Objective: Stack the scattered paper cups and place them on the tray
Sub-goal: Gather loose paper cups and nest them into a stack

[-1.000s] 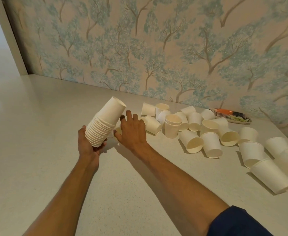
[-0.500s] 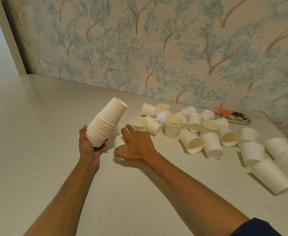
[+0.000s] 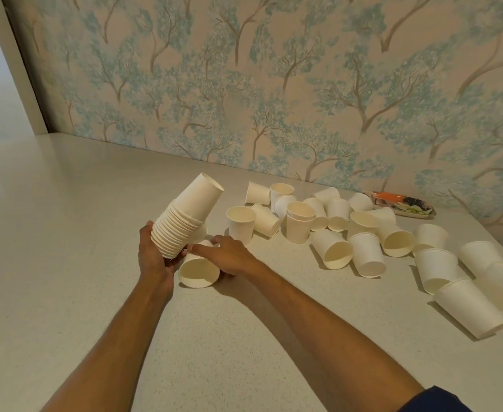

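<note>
Your right hand (image 3: 229, 253) has drawn back from the scattered cups (image 3: 348, 230) since half a second ago and now grips a single cup (image 3: 198, 270), its open mouth turned toward you, just under the stack (image 3: 185, 223). Your left hand (image 3: 152, 251) still clasps that stack at its rim end, tilted, bases pointing up and away. How many cups are nested in the stack is hard to count. The tray (image 3: 405, 203) sits against the wall behind the loose cups, partly hidden by them, its printed pattern unclear. All of it lies on a pale speckled counter (image 3: 66, 263) below tree-patterned wallpaper (image 3: 274, 84).
</note>
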The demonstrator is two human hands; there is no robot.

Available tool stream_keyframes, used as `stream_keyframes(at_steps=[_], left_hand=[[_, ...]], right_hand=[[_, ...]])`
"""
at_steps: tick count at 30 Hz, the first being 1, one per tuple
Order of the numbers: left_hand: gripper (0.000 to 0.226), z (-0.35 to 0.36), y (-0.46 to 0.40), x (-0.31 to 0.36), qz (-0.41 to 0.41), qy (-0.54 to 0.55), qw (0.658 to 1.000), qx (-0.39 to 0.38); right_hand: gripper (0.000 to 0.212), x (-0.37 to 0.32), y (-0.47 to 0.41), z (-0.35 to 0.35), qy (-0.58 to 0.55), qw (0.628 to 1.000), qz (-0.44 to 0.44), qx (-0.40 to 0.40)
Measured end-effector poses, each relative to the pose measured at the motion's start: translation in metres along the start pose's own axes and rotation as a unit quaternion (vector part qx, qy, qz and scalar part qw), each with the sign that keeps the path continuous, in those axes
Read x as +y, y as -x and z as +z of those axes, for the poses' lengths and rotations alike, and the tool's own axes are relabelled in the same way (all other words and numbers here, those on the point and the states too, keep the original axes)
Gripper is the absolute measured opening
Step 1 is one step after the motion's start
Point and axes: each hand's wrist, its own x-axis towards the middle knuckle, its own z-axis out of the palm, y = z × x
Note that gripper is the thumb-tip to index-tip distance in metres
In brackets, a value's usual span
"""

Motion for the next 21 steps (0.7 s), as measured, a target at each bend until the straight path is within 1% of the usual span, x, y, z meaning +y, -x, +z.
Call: stream_keyframes(at_steps=[2, 3, 5, 6, 7, 8, 9, 10, 11, 12, 13, 14, 16, 18, 19, 20, 21], left_hand=[[0.034, -0.001, 0.000, 0.000, 0.003, -0.003, 1.000, -0.005], [0.033, -0.001, 0.001, 0.000, 0.003, -0.007, 1.000, -0.006], [0.031, -0.001, 0.001, 0.001, 0.004, -0.014, 1.000, -0.005], [0.030, 0.000, 0.000, 0.001, 0.003, -0.015, 1.000, -0.003], [0.029, 0.001, 0.001, 0.001, 0.002, -0.016, 1.000, 0.000], [0.028, 0.002, 0.001, 0.001, 0.001, -0.016, 1.000, 0.001], [0.027, 0.003, 0.001, 0.000, 0.000, -0.017, 1.000, 0.002], [0.027, 0.003, 0.001, -0.001, -0.001, -0.021, 1.000, 0.002], [0.027, 0.004, 0.001, -0.002, -0.001, -0.027, 1.000, 0.002], [0.028, 0.004, 0.001, -0.002, 0.000, -0.034, 0.999, 0.002], [0.029, 0.005, 0.001, -0.003, 0.001, -0.041, 0.999, 0.003], [0.030, 0.005, 0.000, -0.003, 0.001, -0.046, 0.999, 0.003], [0.032, 0.006, 0.000, -0.004, 0.001, -0.051, 0.999, 0.003], [0.029, 0.006, 0.001, -0.003, 0.003, -0.045, 0.999, 0.004], [0.028, 0.006, 0.001, -0.002, 0.002, -0.038, 0.999, 0.006], [0.027, 0.005, 0.002, -0.001, 0.001, -0.030, 1.000, 0.006], [0.027, 0.005, 0.002, 0.000, 0.001, -0.025, 1.000, 0.004]], right_hand=[[0.060, 0.003, 0.000, 0.000, -0.043, 0.999, 0.017, 0.012], [0.058, 0.005, 0.000, -0.001, -0.069, 0.996, 0.030, 0.040], [0.057, 0.006, 0.003, -0.006, -0.116, 0.982, 0.045, 0.144], [0.056, 0.006, 0.004, -0.012, -0.151, 0.966, 0.035, 0.208], [0.050, 0.006, 0.006, -0.019, -0.194, 0.942, 0.011, 0.274], [0.043, 0.005, 0.006, -0.027, -0.245, 0.910, -0.022, 0.334], [0.038, 0.002, 0.008, -0.036, -0.294, 0.877, -0.059, 0.376], [0.037, 0.000, 0.009, -0.044, -0.332, 0.849, -0.094, 0.400], [0.038, -0.005, 0.010, -0.051, -0.359, 0.832, -0.126, 0.405], [0.040, -0.009, 0.009, -0.054, -0.373, 0.825, -0.153, 0.397], [0.042, -0.013, 0.008, -0.054, -0.372, 0.827, -0.177, 0.383], [0.044, -0.015, 0.006, -0.053, -0.355, 0.837, -0.197, 0.366], [0.044, -0.016, -0.001, -0.047, -0.284, 0.879, -0.218, 0.316], [0.045, -0.013, -0.007, -0.041, -0.198, 0.930, -0.216, 0.223], [0.044, -0.011, -0.010, -0.038, -0.179, 0.942, -0.217, 0.182], [0.043, -0.009, -0.011, -0.035, -0.179, 0.945, -0.219, 0.166], [0.042, -0.006, -0.012, -0.035, -0.189, 0.941, -0.215, 0.179]])
